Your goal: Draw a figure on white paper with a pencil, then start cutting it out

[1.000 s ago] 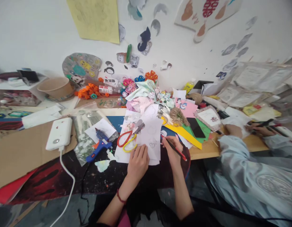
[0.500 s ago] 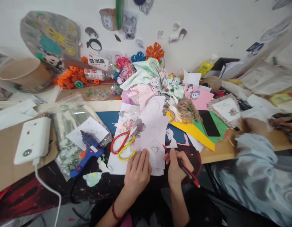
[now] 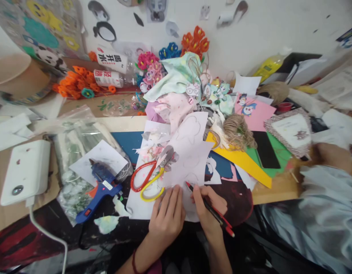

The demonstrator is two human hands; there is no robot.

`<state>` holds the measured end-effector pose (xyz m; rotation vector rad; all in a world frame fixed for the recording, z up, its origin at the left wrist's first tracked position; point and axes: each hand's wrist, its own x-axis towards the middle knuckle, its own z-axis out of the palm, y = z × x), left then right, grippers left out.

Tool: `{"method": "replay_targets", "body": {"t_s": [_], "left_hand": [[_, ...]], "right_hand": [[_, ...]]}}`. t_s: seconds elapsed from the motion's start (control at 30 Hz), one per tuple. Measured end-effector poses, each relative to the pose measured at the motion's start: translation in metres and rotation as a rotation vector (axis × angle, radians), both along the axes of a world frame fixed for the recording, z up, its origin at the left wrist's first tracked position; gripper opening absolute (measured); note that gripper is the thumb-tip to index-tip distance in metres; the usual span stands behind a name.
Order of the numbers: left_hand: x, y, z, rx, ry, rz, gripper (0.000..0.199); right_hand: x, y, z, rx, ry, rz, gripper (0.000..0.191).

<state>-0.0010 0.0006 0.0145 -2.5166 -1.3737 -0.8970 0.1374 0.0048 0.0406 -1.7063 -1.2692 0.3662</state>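
White paper (image 3: pixel 193 167) with faint pencil outlines lies at the table's front edge. My left hand (image 3: pixel 168 213) rests flat on its lower part, fingers stretched out. A red and black pen (image 3: pixel 216 213) is gripped in my right hand (image 3: pixel 208 203); its red tip meets or nearly meets the paper beside a drawn outline. Scissors (image 3: pixel 149 180) with one red and one yellow handle lie on the sheets just above my left hand, their blades over pinkish scraps. Cut white paper shapes (image 3: pixel 212 171) lie right of the drawing.
A blue glue gun (image 3: pixel 100 194) lies left, beside a clear plastic bag (image 3: pixel 70 171) and a white corded device (image 3: pixel 26 171). Behind the paper are fabric (image 3: pixel 176 76), twine (image 3: pixel 237 131) and yellow card (image 3: pixel 244 163). A phone (image 3: pixel 265 150) and another person's sleeve (image 3: pixel 330 198) are at right.
My right hand has moved left over the paper, bringing the pen tip from beside the sheet onto the drawing. My left hand stays on the paper. The camera view has come closer.
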Motion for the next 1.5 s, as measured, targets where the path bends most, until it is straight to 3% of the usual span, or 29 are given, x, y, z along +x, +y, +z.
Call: {"method": "replay_targets", "body": {"t_s": [0.63,1.5], "left_hand": [[-0.0001,0.0017,-0.001,-0.011,0.017,-0.001,0.036],[-0.001,-0.0002,-0.0015,-0.013,0.028,0.001,0.035]], "right_hand": [[-0.0006,-0.0005,0.0,-0.025,-0.081,0.039,0.032],[-0.0005,0.0017,-0.0011,0.062,-0.161,0.039,0.033]]}}
